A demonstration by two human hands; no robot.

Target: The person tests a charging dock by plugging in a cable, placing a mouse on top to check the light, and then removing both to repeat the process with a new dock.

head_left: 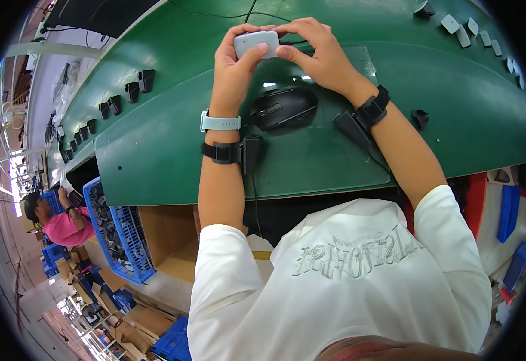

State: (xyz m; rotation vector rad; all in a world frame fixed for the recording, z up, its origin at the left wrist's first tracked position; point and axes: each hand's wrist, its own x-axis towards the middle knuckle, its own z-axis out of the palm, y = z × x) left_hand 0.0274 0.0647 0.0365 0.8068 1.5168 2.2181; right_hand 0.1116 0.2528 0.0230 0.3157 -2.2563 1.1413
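A small white plastic box [249, 41] with rounded corners is held up above the far part of the green table. My left hand [234, 63] grips it from the left, thumb across its face. My right hand [323, 57] closes on its right end, index finger along the top edge and thumb below. Between the right fingers a black cable plug [287, 43] meets the box's right side; whether it is fully seated cannot be made out. Nearer to me, between my forearms, a black computer mouse [284, 109] lies on a clear sheet [335, 162].
Black housings [132, 92] stand in a row at left on the green table [160, 132]. Several white covers [462, 36] lie at far right, with a black piece [420, 118] nearer. A blue crate [133, 240] of dark parts and a cardboard box [169, 237] flank a person in pink [67, 227].
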